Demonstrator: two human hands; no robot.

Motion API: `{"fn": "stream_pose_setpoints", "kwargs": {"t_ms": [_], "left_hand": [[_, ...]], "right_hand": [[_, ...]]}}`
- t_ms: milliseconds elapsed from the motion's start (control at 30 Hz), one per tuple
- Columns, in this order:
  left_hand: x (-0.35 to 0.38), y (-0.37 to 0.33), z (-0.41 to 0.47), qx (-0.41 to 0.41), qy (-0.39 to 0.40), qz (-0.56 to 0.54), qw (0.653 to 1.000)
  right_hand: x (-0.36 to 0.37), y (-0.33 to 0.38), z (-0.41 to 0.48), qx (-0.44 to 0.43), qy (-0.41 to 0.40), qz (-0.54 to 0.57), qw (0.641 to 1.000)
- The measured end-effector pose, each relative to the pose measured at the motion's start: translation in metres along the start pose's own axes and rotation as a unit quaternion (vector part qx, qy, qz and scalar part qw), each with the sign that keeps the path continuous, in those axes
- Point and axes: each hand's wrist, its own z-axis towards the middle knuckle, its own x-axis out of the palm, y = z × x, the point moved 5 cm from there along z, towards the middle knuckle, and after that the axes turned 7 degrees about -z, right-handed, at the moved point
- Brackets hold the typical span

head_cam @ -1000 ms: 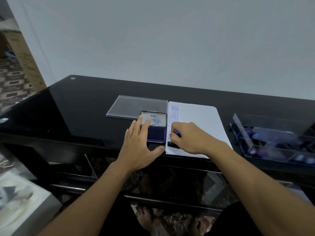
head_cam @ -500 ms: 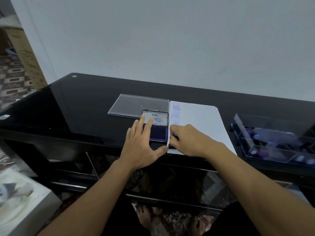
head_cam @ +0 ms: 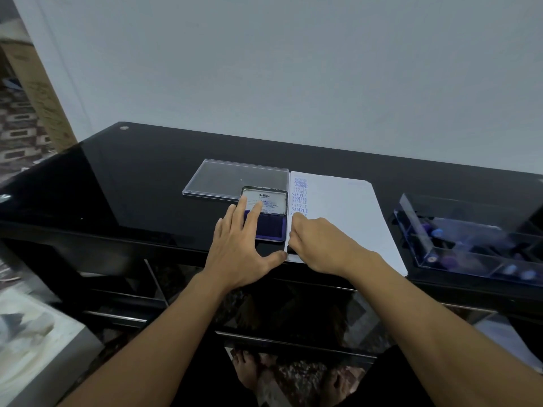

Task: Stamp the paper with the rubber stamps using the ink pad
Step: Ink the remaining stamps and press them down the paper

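A white paper sheet lies on the black glass table, with a column of blue AMENDED and SAMPLE prints down its left edge. Left of it sits an open ink pad, blue pad showing, lid raised. My left hand rests flat on the pad's left side, fingers straight, thumb reaching towards the paper. My right hand curls round a rubber stamp and presses it on the paper's near left corner; only a dark sliver of the stamp shows.
A clear plastic lid lies behind the ink pad. A clear compartment box with several stamps stands at the right. The table's front edge runs just under my hands, with shelves below.
My right hand slid the stamp slightly nearer and left along the paper's edge and covers it more now. My left hand stays on the ink pad.
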Motion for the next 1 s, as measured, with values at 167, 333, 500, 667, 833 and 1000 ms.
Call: {"fn": "stream_pose_setpoints", "kwargs": {"t_ms": [167, 333, 500, 667, 833, 1000], "left_hand": [[0.001, 0.001, 0.0, 0.0, 0.003, 0.005, 1.0], [0.001, 0.0, 0.001, 0.0, 0.006, 0.004, 1.0], [-0.001, 0.0, 0.001, -0.006, 0.013, 0.0, 1.0], [-0.001, -0.001, 0.002, -0.007, 0.014, 0.003, 1.0], [0.0, 0.0, 0.002, -0.008, 0.018, 0.003, 1.0], [-0.001, -0.002, 0.001, -0.013, 0.02, -0.001, 1.0]], "right_hand": [[-0.004, 0.009, -0.003, -0.02, 0.007, -0.056, 0.998], [-0.005, 0.014, -0.006, -0.035, 0.006, -0.1, 0.994], [-0.003, 0.012, -0.005, -0.019, 0.003, -0.076, 0.997], [0.001, 0.007, 0.006, -0.039, 0.011, -0.131, 0.99], [0.001, 0.009, 0.005, -0.06, 0.018, -0.182, 0.981], [0.007, 0.011, 0.002, -0.052, 0.001, -0.161, 0.986]]}}
